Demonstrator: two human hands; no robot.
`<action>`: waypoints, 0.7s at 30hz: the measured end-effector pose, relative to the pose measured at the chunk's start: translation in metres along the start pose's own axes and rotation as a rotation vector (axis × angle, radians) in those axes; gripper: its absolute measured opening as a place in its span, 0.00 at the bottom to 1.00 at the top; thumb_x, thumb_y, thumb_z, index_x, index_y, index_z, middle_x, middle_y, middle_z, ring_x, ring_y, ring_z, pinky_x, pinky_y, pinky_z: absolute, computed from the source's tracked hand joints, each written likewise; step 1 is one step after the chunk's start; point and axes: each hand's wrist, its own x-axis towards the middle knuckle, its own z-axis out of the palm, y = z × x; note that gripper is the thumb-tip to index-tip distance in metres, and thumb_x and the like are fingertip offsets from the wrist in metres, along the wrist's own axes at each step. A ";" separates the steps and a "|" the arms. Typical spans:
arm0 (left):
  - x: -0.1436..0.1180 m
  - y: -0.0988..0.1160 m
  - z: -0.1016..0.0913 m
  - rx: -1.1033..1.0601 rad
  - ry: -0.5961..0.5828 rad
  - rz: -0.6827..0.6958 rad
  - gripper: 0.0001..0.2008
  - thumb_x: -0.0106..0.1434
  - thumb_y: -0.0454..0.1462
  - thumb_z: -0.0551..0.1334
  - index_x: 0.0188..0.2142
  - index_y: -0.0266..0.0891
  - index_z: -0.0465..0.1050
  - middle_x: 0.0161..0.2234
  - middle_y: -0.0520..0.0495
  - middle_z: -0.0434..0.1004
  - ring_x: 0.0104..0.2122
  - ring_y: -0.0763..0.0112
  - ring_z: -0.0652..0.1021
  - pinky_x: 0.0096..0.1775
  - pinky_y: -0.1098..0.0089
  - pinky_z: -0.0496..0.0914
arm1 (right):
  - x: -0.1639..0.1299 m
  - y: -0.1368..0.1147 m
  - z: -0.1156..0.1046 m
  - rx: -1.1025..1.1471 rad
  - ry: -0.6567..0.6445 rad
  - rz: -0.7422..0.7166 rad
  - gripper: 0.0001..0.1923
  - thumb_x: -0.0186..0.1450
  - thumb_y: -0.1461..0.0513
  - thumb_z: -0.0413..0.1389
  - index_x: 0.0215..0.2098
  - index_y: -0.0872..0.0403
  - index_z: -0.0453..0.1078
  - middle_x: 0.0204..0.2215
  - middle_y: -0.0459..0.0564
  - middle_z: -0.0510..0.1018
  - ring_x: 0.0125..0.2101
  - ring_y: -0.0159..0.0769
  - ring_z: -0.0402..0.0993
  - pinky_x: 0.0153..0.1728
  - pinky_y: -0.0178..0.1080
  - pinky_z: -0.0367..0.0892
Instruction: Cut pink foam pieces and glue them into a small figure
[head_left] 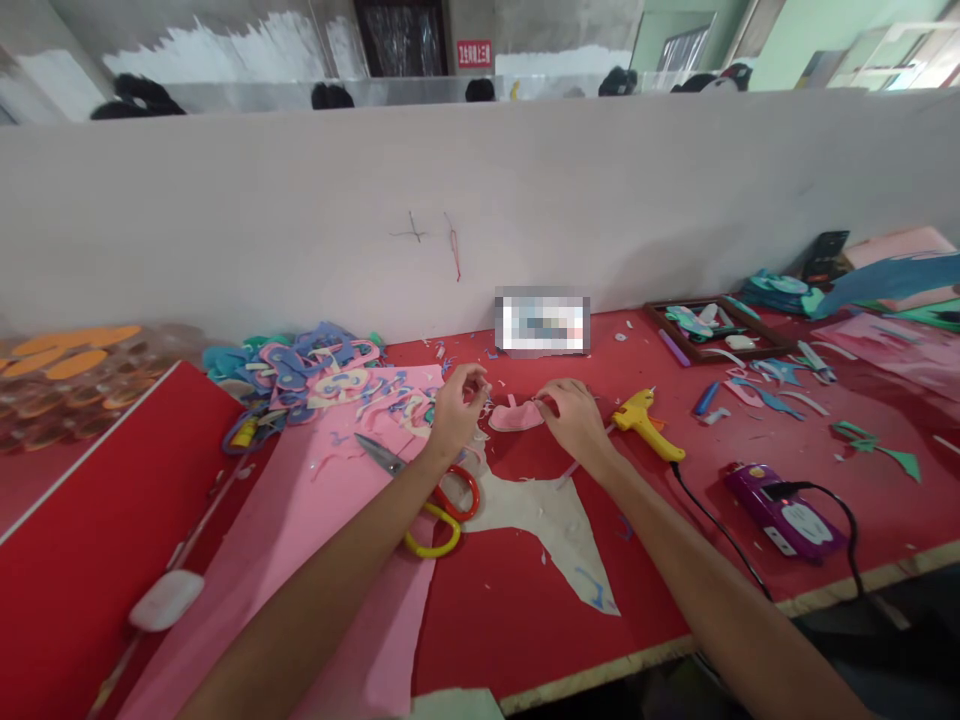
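Note:
My right hand [576, 418] pinches the right end of a small, curved pink foam piece [514, 418] with a pale edge. A short pink strip stands up from its top. Just left of it is my left hand [457, 408], its thumb and fingertips curled together in a pinch. Whatever it may hold is too small to make out, and it looks apart from the pink piece. Under my left forearm lie open scissors [463, 493] with a red and a yellow handle loop. A cream foam offcut [517, 500] spreads below my hands.
A yellow glue gun [646, 424] lies right of my right hand, near a purple power box [784, 512] with a black cord. Pink foam sheet [330, 560] covers the left side. Cut foam pieces [300, 375] are heaped behind it. A dark-framed tray [712, 352] sits back right.

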 end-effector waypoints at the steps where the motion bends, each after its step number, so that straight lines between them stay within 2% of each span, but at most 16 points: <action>1: 0.000 0.000 0.000 0.008 0.003 0.003 0.09 0.66 0.37 0.61 0.46 0.39 0.71 0.39 0.49 0.75 0.37 0.77 0.76 0.43 0.74 0.70 | 0.000 0.000 0.000 0.002 -0.002 0.002 0.07 0.70 0.62 0.55 0.41 0.55 0.75 0.44 0.52 0.76 0.50 0.45 0.66 0.54 0.45 0.59; 11: 0.000 0.001 0.000 0.030 0.006 -0.003 0.09 0.67 0.39 0.60 0.45 0.39 0.72 0.40 0.48 0.76 0.39 0.76 0.76 0.44 0.74 0.71 | 0.000 -0.001 -0.001 0.001 -0.009 0.006 0.07 0.70 0.62 0.54 0.41 0.55 0.75 0.44 0.52 0.76 0.50 0.44 0.66 0.54 0.44 0.59; 21: -0.001 0.005 -0.002 0.036 0.006 -0.013 0.09 0.67 0.37 0.59 0.45 0.39 0.72 0.39 0.48 0.75 0.39 0.75 0.76 0.44 0.75 0.70 | 0.000 0.000 0.000 0.004 0.007 -0.004 0.08 0.70 0.61 0.54 0.41 0.54 0.74 0.44 0.52 0.76 0.49 0.42 0.66 0.53 0.43 0.59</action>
